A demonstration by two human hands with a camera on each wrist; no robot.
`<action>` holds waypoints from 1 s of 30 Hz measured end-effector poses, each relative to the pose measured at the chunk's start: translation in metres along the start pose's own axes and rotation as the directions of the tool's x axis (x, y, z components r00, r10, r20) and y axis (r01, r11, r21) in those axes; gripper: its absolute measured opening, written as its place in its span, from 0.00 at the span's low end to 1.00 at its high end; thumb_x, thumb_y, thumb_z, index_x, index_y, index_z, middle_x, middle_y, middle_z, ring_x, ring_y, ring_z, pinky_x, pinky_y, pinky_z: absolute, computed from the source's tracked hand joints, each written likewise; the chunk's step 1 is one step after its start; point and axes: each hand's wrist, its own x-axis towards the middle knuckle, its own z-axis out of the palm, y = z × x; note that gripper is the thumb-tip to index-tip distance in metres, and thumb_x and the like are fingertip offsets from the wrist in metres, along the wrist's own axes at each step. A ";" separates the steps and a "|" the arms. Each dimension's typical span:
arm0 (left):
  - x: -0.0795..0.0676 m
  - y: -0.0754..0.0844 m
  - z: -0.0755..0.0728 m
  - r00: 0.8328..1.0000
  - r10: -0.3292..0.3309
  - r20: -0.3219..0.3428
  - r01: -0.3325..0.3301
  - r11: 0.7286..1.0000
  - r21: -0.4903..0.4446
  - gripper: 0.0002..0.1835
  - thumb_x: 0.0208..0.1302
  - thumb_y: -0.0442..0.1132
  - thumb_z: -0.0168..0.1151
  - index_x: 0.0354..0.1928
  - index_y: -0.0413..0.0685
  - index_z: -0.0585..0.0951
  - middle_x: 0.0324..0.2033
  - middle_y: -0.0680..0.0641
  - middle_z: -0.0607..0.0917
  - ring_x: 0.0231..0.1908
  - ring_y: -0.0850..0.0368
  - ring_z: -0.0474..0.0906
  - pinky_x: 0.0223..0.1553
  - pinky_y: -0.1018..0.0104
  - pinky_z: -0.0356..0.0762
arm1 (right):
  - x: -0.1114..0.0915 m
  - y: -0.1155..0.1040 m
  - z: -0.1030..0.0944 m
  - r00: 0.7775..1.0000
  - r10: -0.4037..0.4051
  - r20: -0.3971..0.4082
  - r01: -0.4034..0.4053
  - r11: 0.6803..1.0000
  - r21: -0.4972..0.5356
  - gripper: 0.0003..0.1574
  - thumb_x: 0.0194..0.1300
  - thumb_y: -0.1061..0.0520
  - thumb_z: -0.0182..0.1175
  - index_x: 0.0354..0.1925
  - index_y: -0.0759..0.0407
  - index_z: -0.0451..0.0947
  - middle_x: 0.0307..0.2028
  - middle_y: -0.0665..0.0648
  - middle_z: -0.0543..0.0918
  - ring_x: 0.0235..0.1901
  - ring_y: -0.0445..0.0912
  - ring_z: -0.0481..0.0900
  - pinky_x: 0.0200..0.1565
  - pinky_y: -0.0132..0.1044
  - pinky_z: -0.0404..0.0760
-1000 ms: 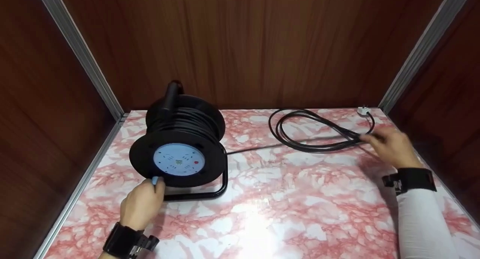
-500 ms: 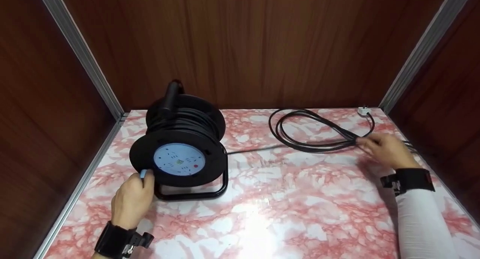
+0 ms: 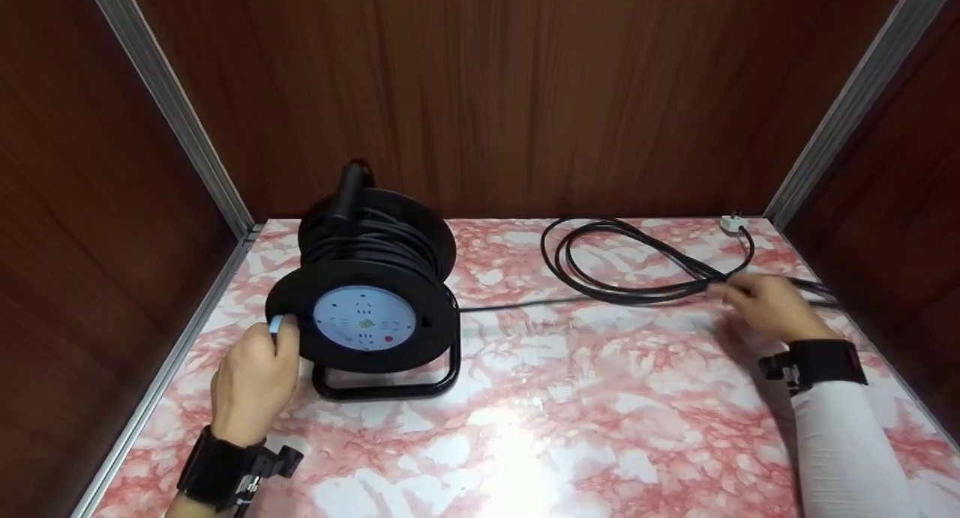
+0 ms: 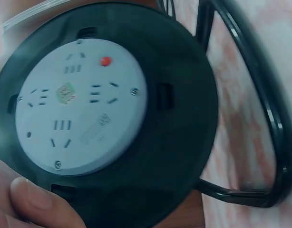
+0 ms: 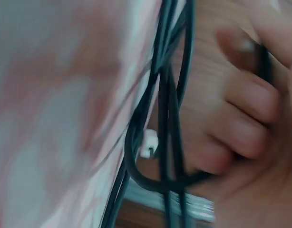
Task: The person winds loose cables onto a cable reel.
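A black cable reel (image 3: 427,330) stands on its tubular frame at the left, with a pale blue socket panel (image 3: 365,317) facing me. My left hand (image 3: 255,379) pinches the small blue knob (image 3: 275,324) at the left of the reel's front disc. In the left wrist view, the thumb (image 4: 41,199) shows at the lower left beside the panel, and the knob is hidden. A black cable (image 3: 517,305) runs from the reel rightward to the loose loops. My right hand (image 3: 776,308) holds that cable, its fingers (image 5: 253,97) curled round it in the right wrist view.
Loose loops of cable (image 3: 566,267) lie at the back right of the pink marbled table (image 3: 585,428). A white plug (image 3: 733,223) sits in the far right corner. Brown wood-grain panels (image 3: 510,98) with metal corner strips (image 3: 176,128) enclose three sides.
My left hand has moved up and left with the knob, and the reel's disc has turned clockwise. The right hand has shifted slightly; more cable shows to its right.
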 end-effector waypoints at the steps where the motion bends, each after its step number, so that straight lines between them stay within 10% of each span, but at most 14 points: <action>1: 0.000 0.002 -0.001 1.000 0.003 -0.004 -0.003 1.000 -0.002 0.31 0.78 0.60 0.39 0.23 0.45 0.72 0.21 0.42 0.75 0.27 0.43 0.78 0.26 0.48 0.70 | 0.001 -0.003 -0.001 0.998 -0.005 -0.061 0.006 1.000 0.011 0.21 0.73 0.38 0.61 0.33 0.52 0.84 0.25 0.52 0.80 0.26 0.47 0.74 0.31 0.36 0.69; 5: 0.002 0.012 -0.008 1.000 0.017 -0.024 -0.018 1.000 -0.003 0.30 0.78 0.58 0.41 0.23 0.45 0.71 0.22 0.41 0.75 0.28 0.41 0.79 0.28 0.44 0.71 | 0.002 -0.006 0.000 0.990 -0.008 -0.141 0.012 1.000 0.025 0.20 0.70 0.36 0.63 0.35 0.49 0.85 0.27 0.52 0.82 0.27 0.46 0.75 0.32 0.34 0.69; 12: 0.007 0.039 -0.017 0.996 0.049 -0.073 -0.052 0.998 -0.037 0.29 0.78 0.57 0.42 0.22 0.45 0.70 0.22 0.40 0.76 0.27 0.39 0.79 0.28 0.44 0.70 | 0.002 -0.001 0.013 0.983 0.024 0.185 -0.025 1.000 0.003 0.29 0.71 0.32 0.59 0.30 0.53 0.82 0.21 0.49 0.76 0.23 0.46 0.72 0.31 0.39 0.69; 19: 0.008 0.055 -0.017 0.995 0.048 -0.083 -0.053 0.997 -0.064 0.30 0.78 0.58 0.43 0.23 0.44 0.70 0.23 0.38 0.77 0.30 0.36 0.81 0.31 0.41 0.71 | 0.007 -0.013 0.012 0.994 -0.029 -0.101 0.030 0.999 0.011 0.21 0.71 0.36 0.63 0.31 0.48 0.81 0.24 0.52 0.78 0.27 0.48 0.73 0.32 0.40 0.68; 26: 0.007 0.056 -0.014 0.993 0.048 -0.111 -0.056 0.996 -0.070 0.28 0.78 0.57 0.44 0.24 0.44 0.70 0.22 0.39 0.76 0.28 0.37 0.80 0.29 0.41 0.70 | 0.003 -0.004 0.016 0.979 0.039 0.200 -0.036 0.999 -0.019 0.31 0.70 0.28 0.58 0.29 0.52 0.82 0.22 0.51 0.78 0.23 0.47 0.73 0.29 0.40 0.71; 30: 0.006 0.059 -0.012 0.989 0.068 -0.132 -0.079 0.994 -0.081 0.27 0.78 0.56 0.45 0.24 0.44 0.70 0.21 0.40 0.75 0.26 0.39 0.79 0.27 0.43 0.69 | 0.004 -0.010 0.016 0.999 0.013 0.033 -0.013 1.000 0.017 0.27 0.72 0.32 0.59 0.28 0.50 0.79 0.23 0.51 0.76 0.24 0.47 0.72 0.30 0.39 0.69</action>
